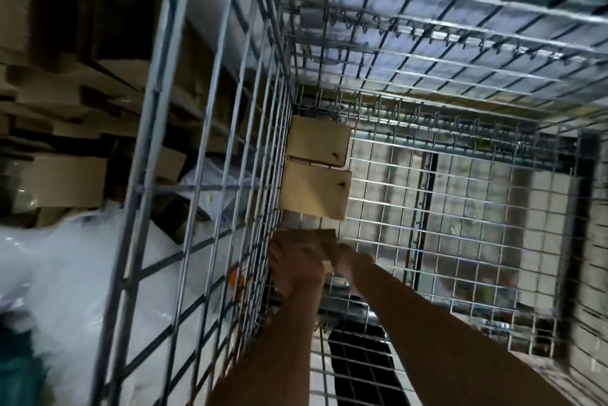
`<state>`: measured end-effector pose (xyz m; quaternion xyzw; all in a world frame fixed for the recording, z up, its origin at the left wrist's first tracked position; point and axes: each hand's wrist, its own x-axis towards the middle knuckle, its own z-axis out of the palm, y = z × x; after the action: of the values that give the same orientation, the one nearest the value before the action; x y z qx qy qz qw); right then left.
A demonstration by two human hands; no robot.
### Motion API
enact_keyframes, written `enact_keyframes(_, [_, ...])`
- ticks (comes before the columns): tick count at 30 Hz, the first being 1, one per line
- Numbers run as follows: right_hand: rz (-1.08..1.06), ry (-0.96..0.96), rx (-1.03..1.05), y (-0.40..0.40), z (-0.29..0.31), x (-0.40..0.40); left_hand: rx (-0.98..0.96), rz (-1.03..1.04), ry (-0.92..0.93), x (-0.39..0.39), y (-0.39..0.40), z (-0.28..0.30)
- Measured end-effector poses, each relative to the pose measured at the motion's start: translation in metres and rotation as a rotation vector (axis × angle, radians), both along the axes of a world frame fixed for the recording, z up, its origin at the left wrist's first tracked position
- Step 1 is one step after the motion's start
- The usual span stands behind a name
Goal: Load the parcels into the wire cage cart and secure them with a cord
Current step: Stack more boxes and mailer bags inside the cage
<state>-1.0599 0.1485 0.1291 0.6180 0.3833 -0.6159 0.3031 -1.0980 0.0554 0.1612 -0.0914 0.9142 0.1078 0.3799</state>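
My forearms reach down into the wire cage cart (210, 129); left hand (296, 265) and right hand (348, 262) both grasp a cardboard parcel (317, 239) by the left wall, near two stacked parcels (316, 168). Blur hides the fingers; it could snag the mesh and tip.

Dim, bluish light, brightest at the upper right behind the cage wires (460, 53). Upper left lies in deep shadow. Motion blur smears the whole frame, worst at lower left and on the hands (296, 269). Wires bow at the edges.
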Motion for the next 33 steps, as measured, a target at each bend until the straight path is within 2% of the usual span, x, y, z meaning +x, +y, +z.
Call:
enact_keyframes(2, [-0.056,0.018,0.024,-0.023,-0.011,0.006,0.002,0.009,-0.022,0.002,-0.001,-0.006])
enact_keyframes(6, [-0.133,0.009,0.238,-0.029,-0.014,0.022,0.034,-0.014,0.045,0.004,-0.010,-0.011])
enact_keyframes(10, [-0.150,0.030,0.304,-0.018,-0.008,0.019,0.249,0.028,0.159,0.001,-0.006,-0.012])
enact_keyframes(14, [-0.213,0.152,0.366,-0.008,-0.012,-0.001,0.395,0.122,0.153,-0.021,0.008,-0.018])
enact_keyframes(17, [-0.247,0.180,0.404,-0.003,-0.013,-0.014,0.498,0.080,0.145,-0.036,0.015,-0.017])
enact_keyframes(19, [-0.190,0.178,0.409,0.000,-0.015,-0.017,0.495,0.031,0.103,-0.042,0.019,-0.017])
enact_keyframes(22, [-0.177,0.183,0.410,0.001,-0.017,-0.016,0.502,0.074,0.043,-0.043,0.020,-0.021])
enact_keyframes(24, [-0.226,0.168,0.403,-0.001,-0.017,-0.016,0.516,0.106,0.102,-0.039,0.017,-0.023])
enact_keyframes(26, [-0.365,0.098,0.339,-0.002,-0.017,-0.017,0.500,0.175,0.189,-0.033,0.011,-0.026])
enact_keyframes(28, [-0.496,0.025,0.227,-0.001,-0.017,-0.020,0.412,0.174,0.261,-0.024,0.008,-0.028])
enact_keyframes(30, [-0.573,0.034,0.142,0.000,-0.018,-0.024,0.281,0.152,0.296,-0.011,0.010,-0.028])
enact_keyframes(33, [-0.613,0.036,0.196,0.000,-0.023,-0.025,0.189,0.329,0.138,-0.002,0.016,-0.030])
